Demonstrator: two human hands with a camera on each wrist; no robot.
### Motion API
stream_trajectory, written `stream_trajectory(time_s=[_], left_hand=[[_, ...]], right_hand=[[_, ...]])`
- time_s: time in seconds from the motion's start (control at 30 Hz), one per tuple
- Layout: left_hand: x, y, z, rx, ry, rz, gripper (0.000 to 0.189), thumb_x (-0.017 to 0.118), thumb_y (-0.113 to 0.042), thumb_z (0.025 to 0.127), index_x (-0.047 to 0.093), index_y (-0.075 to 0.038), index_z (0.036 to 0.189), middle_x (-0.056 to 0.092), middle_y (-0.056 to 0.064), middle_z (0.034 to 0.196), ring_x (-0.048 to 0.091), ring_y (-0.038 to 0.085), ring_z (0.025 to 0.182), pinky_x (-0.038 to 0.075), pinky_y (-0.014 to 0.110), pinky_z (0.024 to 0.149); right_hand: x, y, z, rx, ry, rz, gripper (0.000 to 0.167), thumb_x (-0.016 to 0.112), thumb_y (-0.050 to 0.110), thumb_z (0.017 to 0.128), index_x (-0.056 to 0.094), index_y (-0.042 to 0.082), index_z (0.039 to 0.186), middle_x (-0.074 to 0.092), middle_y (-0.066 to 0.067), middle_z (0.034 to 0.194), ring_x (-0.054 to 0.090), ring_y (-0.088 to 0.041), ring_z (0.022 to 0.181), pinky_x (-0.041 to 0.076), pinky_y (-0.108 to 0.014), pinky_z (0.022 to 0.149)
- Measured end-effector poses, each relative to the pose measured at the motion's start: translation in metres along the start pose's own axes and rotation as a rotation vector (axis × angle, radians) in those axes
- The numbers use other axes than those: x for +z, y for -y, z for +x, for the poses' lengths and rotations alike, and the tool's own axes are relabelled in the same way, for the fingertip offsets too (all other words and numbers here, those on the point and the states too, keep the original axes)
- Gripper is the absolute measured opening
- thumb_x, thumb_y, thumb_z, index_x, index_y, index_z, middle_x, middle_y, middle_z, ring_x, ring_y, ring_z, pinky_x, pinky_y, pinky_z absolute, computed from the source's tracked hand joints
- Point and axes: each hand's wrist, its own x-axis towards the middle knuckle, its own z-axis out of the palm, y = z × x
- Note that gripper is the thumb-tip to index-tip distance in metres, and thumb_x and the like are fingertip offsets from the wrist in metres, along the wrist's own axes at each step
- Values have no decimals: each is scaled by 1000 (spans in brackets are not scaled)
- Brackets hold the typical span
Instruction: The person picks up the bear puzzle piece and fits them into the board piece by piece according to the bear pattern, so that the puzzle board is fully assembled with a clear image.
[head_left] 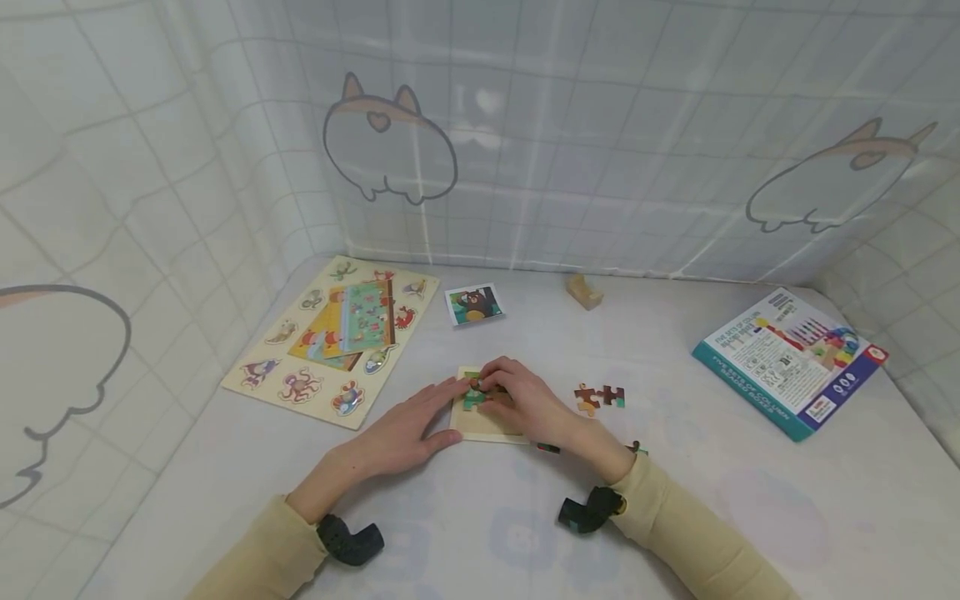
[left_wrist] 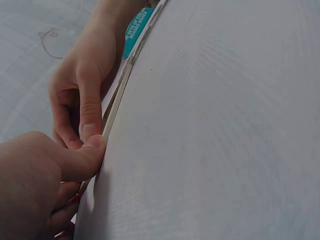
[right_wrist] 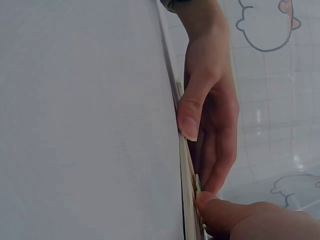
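A small wooden puzzle tray [head_left: 487,434] lies flat on the table between both hands. My left hand [head_left: 401,433] rests along its left side, fingers extended, fingertips reaching over the edge and thumb by the near corner. Over the tray, my right hand [head_left: 531,403] has curled fingers and thumb pinching a jigsaw piece [head_left: 473,398] with green on it at the upper left; the fingers partly cover it. In the right wrist view, the right thumb [right_wrist: 212,205] is low at the tray's edge. Two brown jigsaw pieces [head_left: 587,398] lie joined or nearly so to the right.
More jigsaw pieces [head_left: 548,448] peek out under the right forearm. A bear picture card [head_left: 475,306] and small wooden block [head_left: 583,292] lie behind. Far left is a sea-animal board [head_left: 330,404] with picture boards on it; a beaded-boxes carton [head_left: 787,358] lies right.
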Motion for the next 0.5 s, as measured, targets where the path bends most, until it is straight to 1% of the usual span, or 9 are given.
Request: stream_trajectory(time_s=[0.13, 0.2, 0.4, 0.5], left_hand=[[0, 0, 0, 2, -3, 2, 69, 60, -42, 99, 29, -26, 158, 24, 2, 166, 24, 31, 152, 25, 53, 122], [0, 0, 0, 5, -5, 3, 68, 60, -42, 99, 31, -25, 158, 24, 1, 166, 24, 30, 152, 26, 53, 122], [-1, -1, 0, 14, 2, 8, 67, 60, -41, 99, 33, -22, 157, 24, -1, 166, 22, 28, 153, 24, 51, 123], [-2, -1, -1, 21, 2, 19, 67, 60, -41, 99, 33, -21, 157, 24, -1, 166, 23, 28, 153, 25, 51, 122]], right_hand=[[2, 1, 0, 23, 9, 7, 19, 71, 16, 94, 67, 4, 108, 58, -8, 127, 56, -20, 118, 49, -38, 104], [3, 1, -1, 21, 6, 3, 18, 71, 16, 94, 67, 4, 107, 58, -8, 127, 55, -20, 119, 49, -39, 105], [5, 1, -1, 9, -9, 5, 17, 71, 17, 94, 66, 5, 105, 58, -8, 126, 55, -20, 119, 49, -38, 104], [6, 1, -1, 7, -13, 10, 16, 72, 16, 94, 66, 6, 105, 57, -8, 126, 55, -20, 119, 49, -39, 104]])
